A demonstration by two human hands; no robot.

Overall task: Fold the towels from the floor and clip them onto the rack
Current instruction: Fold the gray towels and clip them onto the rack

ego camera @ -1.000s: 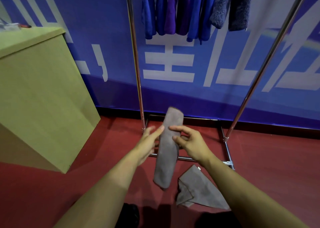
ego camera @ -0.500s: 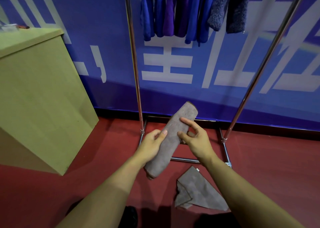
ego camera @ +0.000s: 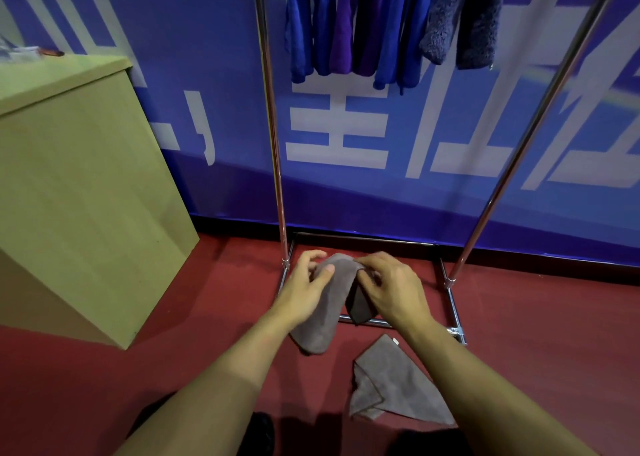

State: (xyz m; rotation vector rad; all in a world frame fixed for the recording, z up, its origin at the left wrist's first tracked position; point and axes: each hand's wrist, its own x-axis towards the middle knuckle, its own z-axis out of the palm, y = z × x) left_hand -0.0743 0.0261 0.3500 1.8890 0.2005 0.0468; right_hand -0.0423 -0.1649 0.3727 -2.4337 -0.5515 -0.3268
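A grey-brown towel (ego camera: 317, 327), folded into a long strip, bends over at its top between my hands. My left hand (ego camera: 304, 287) grips its left side with thumb on the cloth. My right hand (ego camera: 393, 287) pinches the folded-over end on the right. Another grey-brown towel (ego camera: 394, 386) lies crumpled on the red floor below my right forearm. The metal rack (ego camera: 273, 143) stands just behind, with several blue, purple and dark towels (ego camera: 363, 22) hanging from its top.
A light wooden cabinet (ego camera: 79, 195) stands to the left, with small items on top. A blue banner wall (ego camera: 346, 136) closes the space behind the rack. The rack's base frame (ego camera: 453, 303) lies on the red floor (ego camera: 554, 334).
The towel strip, upright then tilted right, is now bent over in half at its top. Both hands have closed on it and moved slightly up toward the rack's base.
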